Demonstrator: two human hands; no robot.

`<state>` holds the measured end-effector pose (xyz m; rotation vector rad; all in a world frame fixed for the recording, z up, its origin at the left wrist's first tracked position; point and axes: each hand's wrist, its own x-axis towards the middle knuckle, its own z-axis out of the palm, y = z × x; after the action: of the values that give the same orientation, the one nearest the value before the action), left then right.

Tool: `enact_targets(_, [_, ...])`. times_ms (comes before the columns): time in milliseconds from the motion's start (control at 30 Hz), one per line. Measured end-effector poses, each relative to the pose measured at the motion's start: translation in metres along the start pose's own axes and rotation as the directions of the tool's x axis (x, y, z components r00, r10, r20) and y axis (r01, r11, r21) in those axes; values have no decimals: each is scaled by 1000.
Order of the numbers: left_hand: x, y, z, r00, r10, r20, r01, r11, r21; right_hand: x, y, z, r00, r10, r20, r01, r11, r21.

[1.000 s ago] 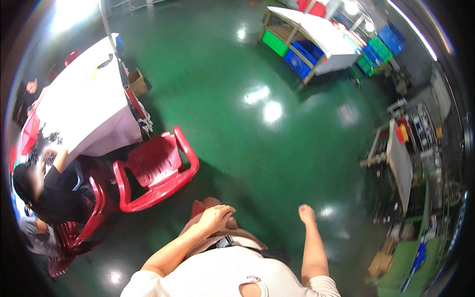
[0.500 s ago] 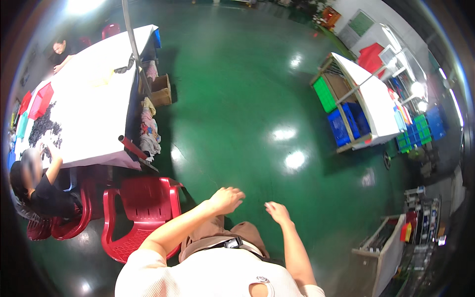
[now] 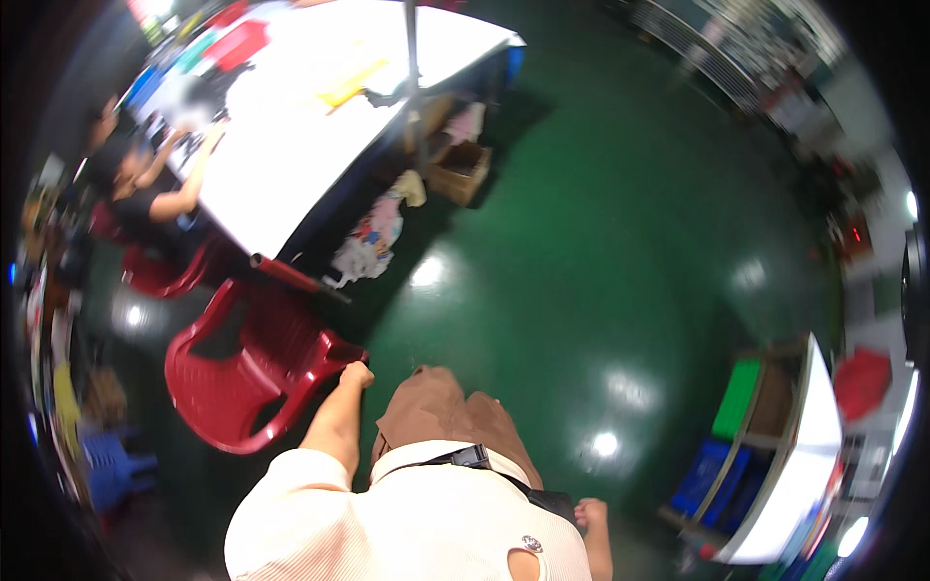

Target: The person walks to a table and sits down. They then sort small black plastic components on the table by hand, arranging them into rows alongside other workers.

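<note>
Since half a second ago the left hand (image 3: 355, 374), which hung in the air ahead of the body, has come down onto the red plastic chair (image 3: 254, 376), and the view has swung so that the chair and the long white table (image 3: 320, 145) now lie up and to the left, while the right hand (image 3: 589, 511) has dropped back beside the hip. That chair stands on the green floor (image 3: 601, 242) just left of the person's legs, near the table's corner. Left fingers are curled over the end of the near armrest; motion blur hides how tightly they close. Right fingers look loosely folded with nothing in them, though the hand is small at the picture's lower edge.

By its look the chair is moulded in one piece: probably light, stiff, a little smooth, not fragile, likely to slide on the glossy floor. Armrest or the top of the backrest seem the soundest holds. Its open seat faces up and left, toward the table; its long axis runs from the backrest at lower left to the front edge at upper right.

Beyond it another person (image 3: 145, 189) sits at the table on a second red chair (image 3: 160, 276), and cloth pieces (image 3: 373, 232) hang under the table edge
</note>
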<state>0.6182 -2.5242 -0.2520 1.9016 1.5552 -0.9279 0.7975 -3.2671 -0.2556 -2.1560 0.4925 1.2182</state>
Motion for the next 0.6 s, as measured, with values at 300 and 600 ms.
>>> enact_targets(300, [-16, 19, 71, 954, -79, -289, -82, 859, -505, 157, -602, -117, 733, -654, -188, 655, 753, -64])
enact_targets(600, [64, 279, -68, 970, 188, -156, -240, 855, -459, 207, -791, -33, 687, -608, 397, 712, 456, -534])
